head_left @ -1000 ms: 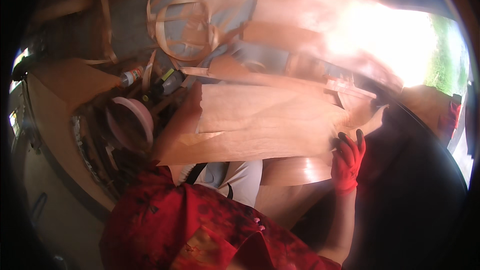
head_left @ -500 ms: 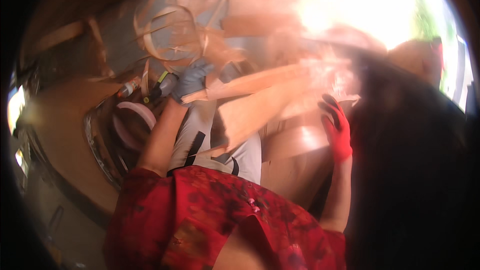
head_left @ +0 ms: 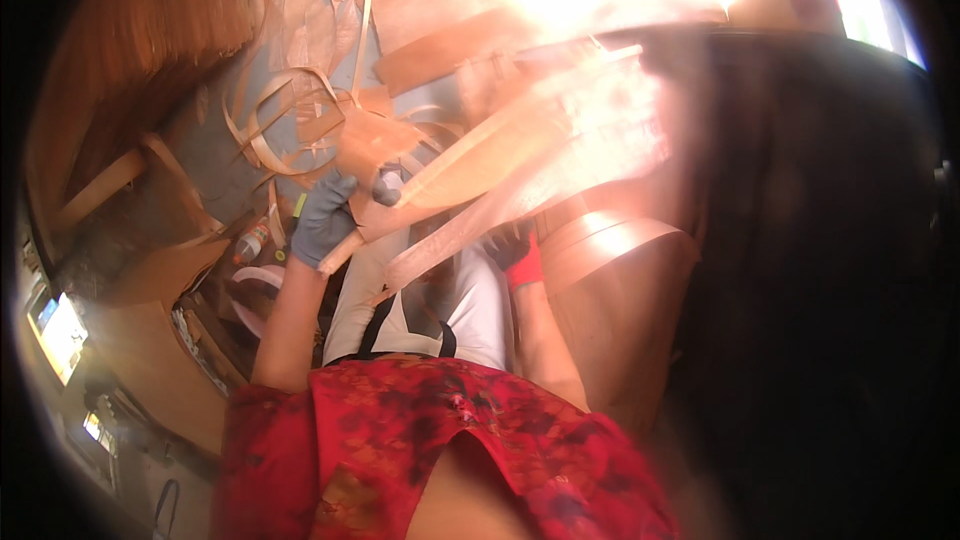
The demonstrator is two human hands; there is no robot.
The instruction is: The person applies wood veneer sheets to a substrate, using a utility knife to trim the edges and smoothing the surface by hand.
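Note:
My left hand [head_left: 325, 218], in a grey glove, is closed around the near left end of a long wood veneer sheet [head_left: 480, 162]. A second, paler veneer strip [head_left: 500, 212] slants below it, its near end over my lap. At that strip's lower edge is my right hand [head_left: 520, 258], in a red glove with dark fingers. Its fingers look apart, partly hidden by the strip, and I cannot tell whether they touch it. The far ends of both sheets fade into bright glare.
Veneer scraps and curled strips [head_left: 270, 130] litter the grey floor ahead. A stack of sheets [head_left: 170, 10] stands far left. Near my left arm lies a small bottle [head_left: 250, 243]. A curved brown sheet [head_left: 620, 250] is on the right, beside a large dark shape [head_left: 800, 270].
My right hand has come left from the sheets' far right side to the paler strip's lower edge. My left hand keeps its hold on the veneer. The whole view has shifted.

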